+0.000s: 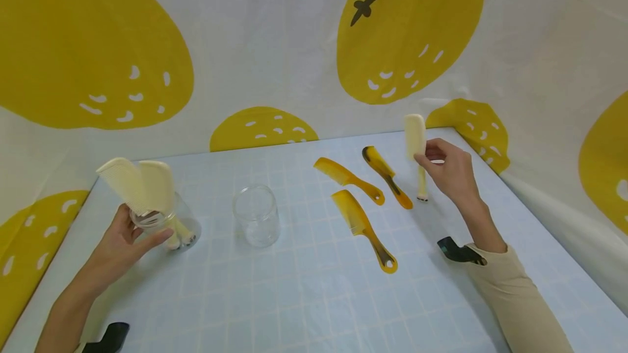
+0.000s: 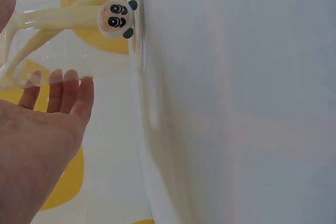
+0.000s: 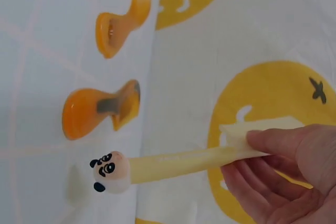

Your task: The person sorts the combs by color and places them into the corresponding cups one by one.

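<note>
Left jar [image 1: 188, 214]: gripped by the left hand [image 1: 121, 241], left of the middle jar [image 1: 257, 217]; two cream combs [image 1: 158, 181] are contained.
Lone comb [image 1: 415, 131]: pinched upright by the right hand [image 1: 452, 172] (panda-tipped), right of the middle jar.
Amber combs [image 1: 366, 229]: laid nearer it, also right.

White cloth bkgd [image 1: 284, 59] w/ lg yellow prints [image 1: 417, 31]; lt-blue checked tabletop [image 1: 294, 309]

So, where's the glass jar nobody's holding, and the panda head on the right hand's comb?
Unheld glass jar [image 1: 257, 226]: head view, on its front wall.
Panda head [image 3: 109, 171]: right wrist view, on its face.
</note>
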Motion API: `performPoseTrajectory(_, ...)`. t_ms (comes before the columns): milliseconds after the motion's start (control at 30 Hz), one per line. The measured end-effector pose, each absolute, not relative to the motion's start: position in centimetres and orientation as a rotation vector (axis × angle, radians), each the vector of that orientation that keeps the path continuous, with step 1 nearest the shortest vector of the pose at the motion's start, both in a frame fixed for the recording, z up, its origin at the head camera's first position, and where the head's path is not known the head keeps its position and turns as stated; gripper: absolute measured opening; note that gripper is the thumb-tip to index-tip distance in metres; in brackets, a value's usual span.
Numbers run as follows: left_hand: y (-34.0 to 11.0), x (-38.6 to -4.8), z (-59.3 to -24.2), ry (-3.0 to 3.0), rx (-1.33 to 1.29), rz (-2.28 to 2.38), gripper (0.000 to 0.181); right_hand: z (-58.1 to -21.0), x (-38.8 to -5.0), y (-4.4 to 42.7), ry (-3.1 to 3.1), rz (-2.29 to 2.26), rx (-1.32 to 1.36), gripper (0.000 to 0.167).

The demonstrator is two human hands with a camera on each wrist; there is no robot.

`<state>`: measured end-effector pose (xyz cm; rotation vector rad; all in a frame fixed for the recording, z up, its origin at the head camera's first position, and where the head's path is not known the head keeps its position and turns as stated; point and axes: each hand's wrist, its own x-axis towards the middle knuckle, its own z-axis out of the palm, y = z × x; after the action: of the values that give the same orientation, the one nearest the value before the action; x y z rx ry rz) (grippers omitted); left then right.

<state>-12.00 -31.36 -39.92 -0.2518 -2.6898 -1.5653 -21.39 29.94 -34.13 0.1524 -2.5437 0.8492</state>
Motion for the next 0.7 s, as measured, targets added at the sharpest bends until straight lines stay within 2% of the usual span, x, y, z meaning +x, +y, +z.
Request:
performPoseTrajectory(367,-31.4,-11.8,-39.8,-2.694,-0.260,-1.547,0.086,-32.9,-20.7,28.4,-2.383,0.975,0.270,0.030)
performPoseTrajectory(700,-31.3,-11.8,-39.7,-2.710,-0.248,-1.554,0.085,-31.6,-19.9,25.8,-2.267,1.166,0.366,0.039)
